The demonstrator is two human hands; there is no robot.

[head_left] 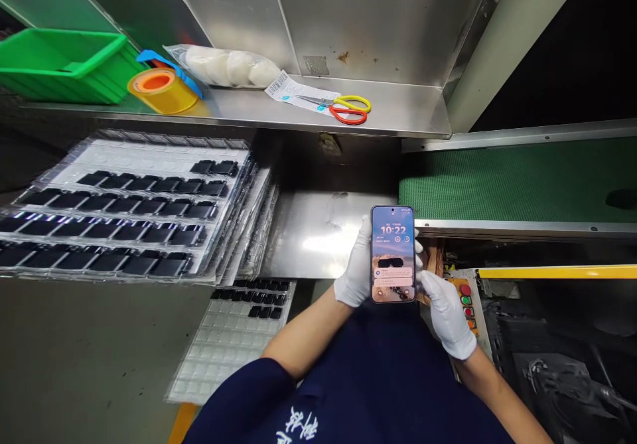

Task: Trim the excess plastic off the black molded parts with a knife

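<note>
A smartphone (393, 254) stands nearly upright in front of my chest, its lit screen showing a lock screen with 10:22. My left hand (356, 268), in a white glove, is closed round it from the left; gloved fingertips show along the phone's right edge. My right hand (446, 314), gloved in white too, is just right of the phone's lower edge. Its thumb side faces the phone and it appears open, with nothing visible in it; part of its fingers is hidden.
Stacked clear trays (124, 208) with rows of black parts lie left, above a lower tray (223, 344). The steel shelf (398, 109) bears scissors (354, 104), a tape roll (162, 91) and a green bin (74, 66). Right are a green conveyor belt (517, 182) and a button panel (466, 304).
</note>
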